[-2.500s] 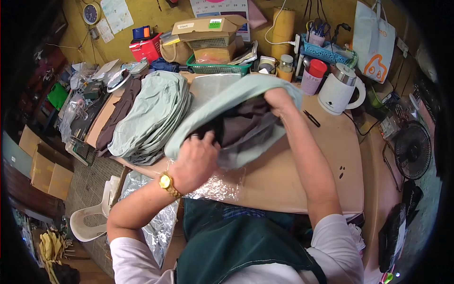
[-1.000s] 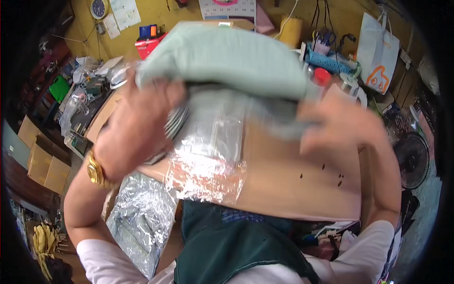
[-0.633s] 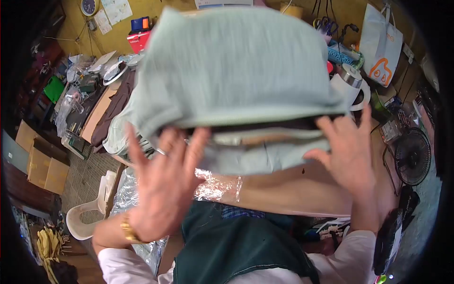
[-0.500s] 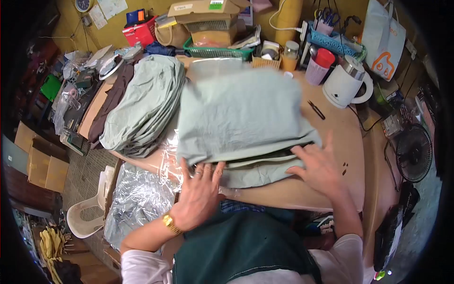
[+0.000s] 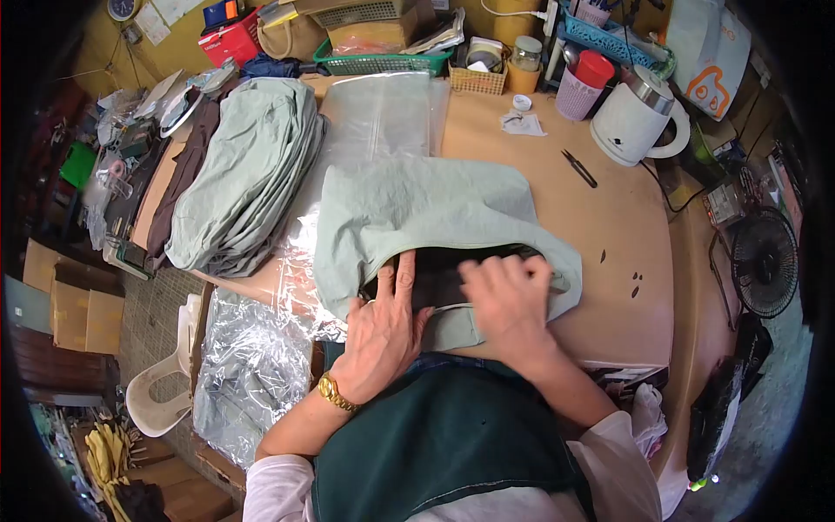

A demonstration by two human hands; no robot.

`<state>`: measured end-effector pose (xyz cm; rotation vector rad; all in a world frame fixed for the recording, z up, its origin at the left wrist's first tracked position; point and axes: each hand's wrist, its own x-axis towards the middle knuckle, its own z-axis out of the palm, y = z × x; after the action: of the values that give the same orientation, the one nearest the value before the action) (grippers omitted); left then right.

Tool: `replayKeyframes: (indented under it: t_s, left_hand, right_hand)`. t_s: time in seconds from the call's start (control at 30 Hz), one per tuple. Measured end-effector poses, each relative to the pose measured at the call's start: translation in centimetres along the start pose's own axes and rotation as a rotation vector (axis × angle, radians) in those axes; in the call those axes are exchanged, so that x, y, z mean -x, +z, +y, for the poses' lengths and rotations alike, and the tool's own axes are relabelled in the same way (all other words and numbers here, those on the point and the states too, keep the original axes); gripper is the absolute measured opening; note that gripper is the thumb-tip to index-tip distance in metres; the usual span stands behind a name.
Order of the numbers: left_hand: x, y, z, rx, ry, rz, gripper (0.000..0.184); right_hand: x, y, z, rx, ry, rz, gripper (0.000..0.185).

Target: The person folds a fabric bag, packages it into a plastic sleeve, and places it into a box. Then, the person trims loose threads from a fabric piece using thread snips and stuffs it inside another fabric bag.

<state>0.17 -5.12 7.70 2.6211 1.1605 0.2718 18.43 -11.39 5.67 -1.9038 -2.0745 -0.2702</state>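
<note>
A pale green fabric bag [image 5: 426, 196] lies on the table with its wide mouth gaping towards me, the inside dark. My left hand [image 5: 380, 335] rests at the left part of the mouth, two fingers stretched into the opening and the thumb apart. Over the right part of the opening is my right hand [image 5: 509, 304], its fingers bent and smeared by motion; whether they grip anything cannot be made out. To the left lies a pile of similar pale green fabric pieces [image 5: 248, 165].
Clear plastic sheets [image 5: 378, 113] lie behind the bag. Black snips [image 5: 579, 169] and a white kettle [image 5: 635, 122] stand or lie at the right. A small fan [image 5: 765, 261] is farther right. Crumpled plastic [image 5: 252, 365] fills a box below the table's left edge.
The bag's raised upper part has come down flatter, and its mouth has opened wider. My right hand has moved left from the bag's right corner to over the opening; left fingers now reach inside.
</note>
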Motion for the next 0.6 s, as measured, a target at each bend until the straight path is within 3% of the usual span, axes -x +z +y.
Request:
replayKeyframes:
  t_s: [0.07, 0.13, 0.17, 0.23, 0.3, 0.33, 0.37, 0.43, 0.47, 0.6]
  left_hand:
    - [-0.2, 0.5, 0.1, 0.098, 0.002, 0.060, 0.081]
    - [-0.9, 1.2, -0.8, 0.205, 0.030, 0.203, 0.078]
    - [-1.1, 0.9, -0.4, 0.267, -0.042, 0.265, 0.061]
    - [-1.6, 2.3, -2.1, 0.298, 0.197, 0.164, 0.037]
    - [-2.4, 4.5, -2.0, 0.296, 0.235, 0.087, 0.027]
    - [-3.1, 5.6, -2.1, 0.285, 0.281, 0.023, 0.018]
    - [-3.6, 6.9, -3.0, 0.287, 0.283, 0.018, 0.018]
    - [-4.8, 8.4, -4.3, 0.005, 0.481, 0.041, 0.019]
    - [-4.9, 8.5, -3.6, 0.010, 0.407, 0.059, 0.020]
    - [-4.5, 9.4, -1.3, -0.005, 0.336, 0.060, 0.023]
  right_hand:
    - [-0.1, 1.5, -1.8, -0.311, -0.089, 0.007, 0.040]
    - [1.6, 5.4, -1.9, -0.267, -0.081, -0.008, 0.045]
    - [2.0, 6.2, -2.0, -0.221, -0.077, -0.023, 0.050]
    - [2.1, 6.8, -2.1, -0.277, -0.038, -0.098, 0.054]
    - [2.4, 7.7, -2.4, -0.202, -0.010, -0.415, 0.052]
    - [2.5, 7.4, -2.8, -0.229, -0.017, -0.443, 0.051]
    - [2.8, 7.2, -3.0, -0.230, -0.011, -0.445, 0.051]
    - [3.5, 7.0, -3.1, -0.355, -0.067, -0.357, 0.056]
    - [3.9, 7.8, -2.9, -0.355, -0.113, -0.135, 0.049]
    - [3.7, 7.8, -2.5, -0.420, -0.056, -0.290, 0.051]
